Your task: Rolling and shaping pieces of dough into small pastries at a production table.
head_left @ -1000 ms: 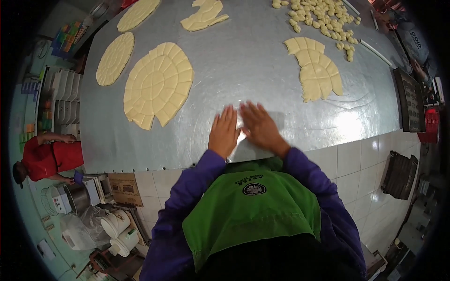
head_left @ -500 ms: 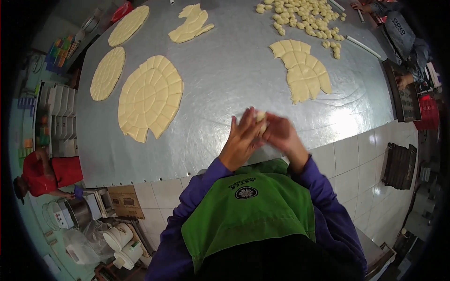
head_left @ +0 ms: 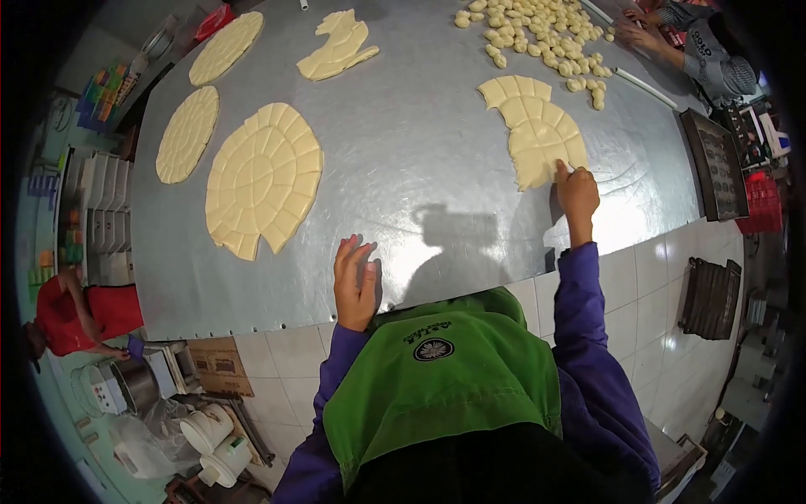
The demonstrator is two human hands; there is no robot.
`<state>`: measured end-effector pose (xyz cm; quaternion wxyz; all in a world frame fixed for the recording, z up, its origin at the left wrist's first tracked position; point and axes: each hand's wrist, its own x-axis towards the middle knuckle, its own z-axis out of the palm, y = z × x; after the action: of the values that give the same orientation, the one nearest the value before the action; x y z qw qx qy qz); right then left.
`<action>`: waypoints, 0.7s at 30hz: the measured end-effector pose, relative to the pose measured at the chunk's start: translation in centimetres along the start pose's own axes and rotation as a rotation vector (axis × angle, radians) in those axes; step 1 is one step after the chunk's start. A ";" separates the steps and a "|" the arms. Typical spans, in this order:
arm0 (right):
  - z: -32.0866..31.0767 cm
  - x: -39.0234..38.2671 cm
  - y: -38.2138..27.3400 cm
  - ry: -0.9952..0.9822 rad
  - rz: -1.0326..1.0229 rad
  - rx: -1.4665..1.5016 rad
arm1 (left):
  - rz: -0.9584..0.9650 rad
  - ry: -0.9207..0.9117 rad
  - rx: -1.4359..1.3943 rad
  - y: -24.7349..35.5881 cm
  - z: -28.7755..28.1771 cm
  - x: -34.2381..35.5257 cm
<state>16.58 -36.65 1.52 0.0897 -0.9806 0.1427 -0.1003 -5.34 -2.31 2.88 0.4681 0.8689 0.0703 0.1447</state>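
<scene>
R hand [head_left: 578, 191] at near edge of scored dough sheet [head_left: 537, 126], on R side of counter [head_left: 403, 160], prob. set there for easy reach; can't tell if fingers pinch. L hand [head_left: 356, 286] empty, fingers loosely apart.

Dough sheet [head_left: 537, 122] at right fingers [head_left: 562, 170]: pale yellow, gridded cut lines. Desk [head_left: 403, 168] around left fingers [head_left: 343, 250]: silver-grey. Sleeves [head_left: 581, 290] behind fingers: purple. Apron [head_left: 470, 378] between: green, dark round emblem [head_left: 433, 349].
</scene>
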 end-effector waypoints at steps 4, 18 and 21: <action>2.3 2.0 -1.0 -0.100 -0.033 0.261 | -0.027 0.043 0.016 0.8 -0.1 0.6; 3.0 1.0 -0.1 0.165 0.429 1.058 | 0.004 -0.011 0.041 1.6 0.0 1.5; 2.9 -2.0 3.8 0.048 0.451 1.177 | 0.011 -0.021 0.027 1.7 0.1 1.9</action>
<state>14.39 -39.20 -2.36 0.6301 -0.7101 0.2687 -0.1627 -3.55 -2.88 4.63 0.4562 0.8770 0.0626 0.1372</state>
